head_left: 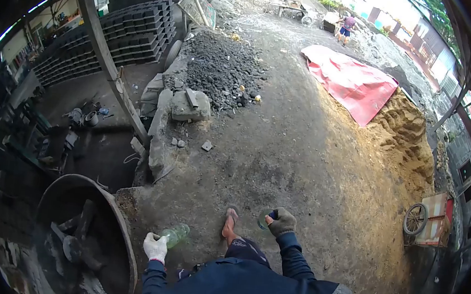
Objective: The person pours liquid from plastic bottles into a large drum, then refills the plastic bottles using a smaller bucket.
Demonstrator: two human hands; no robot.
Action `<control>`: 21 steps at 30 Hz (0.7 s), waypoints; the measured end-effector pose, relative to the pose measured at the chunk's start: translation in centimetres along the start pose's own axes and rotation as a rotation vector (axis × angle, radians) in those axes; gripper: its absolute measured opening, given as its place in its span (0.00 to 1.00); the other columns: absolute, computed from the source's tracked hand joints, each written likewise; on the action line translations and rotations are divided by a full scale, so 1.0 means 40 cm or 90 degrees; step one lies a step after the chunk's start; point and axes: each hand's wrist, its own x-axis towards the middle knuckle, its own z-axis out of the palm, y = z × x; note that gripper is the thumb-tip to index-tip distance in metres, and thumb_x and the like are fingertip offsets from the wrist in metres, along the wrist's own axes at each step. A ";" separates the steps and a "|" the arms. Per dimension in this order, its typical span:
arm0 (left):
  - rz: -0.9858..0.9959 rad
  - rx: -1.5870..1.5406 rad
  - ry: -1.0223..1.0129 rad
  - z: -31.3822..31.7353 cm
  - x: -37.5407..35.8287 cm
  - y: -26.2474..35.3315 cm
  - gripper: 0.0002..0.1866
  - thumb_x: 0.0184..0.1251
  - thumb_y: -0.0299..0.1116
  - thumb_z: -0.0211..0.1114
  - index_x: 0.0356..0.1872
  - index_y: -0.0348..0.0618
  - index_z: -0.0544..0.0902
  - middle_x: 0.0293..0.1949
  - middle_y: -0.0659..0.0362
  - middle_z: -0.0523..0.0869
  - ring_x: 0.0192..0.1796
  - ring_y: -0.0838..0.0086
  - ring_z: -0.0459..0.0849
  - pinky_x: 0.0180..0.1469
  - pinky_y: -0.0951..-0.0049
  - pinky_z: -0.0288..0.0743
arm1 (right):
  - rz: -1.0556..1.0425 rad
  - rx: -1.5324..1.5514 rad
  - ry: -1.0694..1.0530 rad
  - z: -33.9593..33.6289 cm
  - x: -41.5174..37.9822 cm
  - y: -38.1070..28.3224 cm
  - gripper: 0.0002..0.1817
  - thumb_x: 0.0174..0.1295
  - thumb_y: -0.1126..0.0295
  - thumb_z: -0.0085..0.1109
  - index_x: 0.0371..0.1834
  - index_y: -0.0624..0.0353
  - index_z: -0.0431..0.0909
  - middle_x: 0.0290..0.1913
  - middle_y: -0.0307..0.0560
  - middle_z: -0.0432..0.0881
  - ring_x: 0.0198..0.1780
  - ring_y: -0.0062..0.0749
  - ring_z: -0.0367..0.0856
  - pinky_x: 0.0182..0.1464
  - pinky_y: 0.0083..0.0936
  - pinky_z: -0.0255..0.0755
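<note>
Your gloved left hand (155, 247), bottom centre-left, is clamped on a green bottle (175, 234) pointing up-right. Your gloved right hand (281, 223), just right of centre, grips a small cup (265, 219) jutting from its left side.

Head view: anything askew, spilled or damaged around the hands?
Nothing spilled near the hands. The left hand holds a green bottle tipped on its side; the right hand grips a small bottle. Broken concrete chunks and loose rubble lie scattered ahead.

Clear greenish plastic bottle (175, 234) tilted in the left hand (155, 247) (white glove), small cup (265, 219) in the right hand (282, 223).
</note>
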 end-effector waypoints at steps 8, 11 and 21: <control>-0.151 0.046 0.077 0.182 0.312 0.115 0.14 0.44 0.33 0.76 0.25 0.37 0.78 0.24 0.46 0.84 0.30 0.53 0.83 0.41 0.55 0.76 | -0.048 -0.084 -0.200 0.238 0.538 -0.084 0.19 0.58 0.50 0.72 0.40 0.52 0.82 0.41 0.50 0.88 0.47 0.47 0.89 0.50 0.40 0.80; -0.180 0.067 0.120 0.177 0.415 0.162 0.13 0.45 0.33 0.74 0.25 0.36 0.78 0.26 0.45 0.84 0.32 0.52 0.85 0.43 0.55 0.77 | -0.086 -0.106 -0.261 0.291 0.711 -0.187 0.20 0.57 0.50 0.73 0.41 0.51 0.82 0.42 0.50 0.89 0.49 0.49 0.88 0.51 0.42 0.80; -0.202 0.059 0.111 0.310 0.865 0.256 0.15 0.44 0.38 0.76 0.27 0.39 0.82 0.26 0.47 0.86 0.32 0.54 0.86 0.42 0.58 0.78 | -0.210 -0.028 -0.214 0.610 1.239 -0.571 0.19 0.55 0.54 0.75 0.41 0.53 0.81 0.39 0.53 0.88 0.45 0.50 0.89 0.47 0.41 0.81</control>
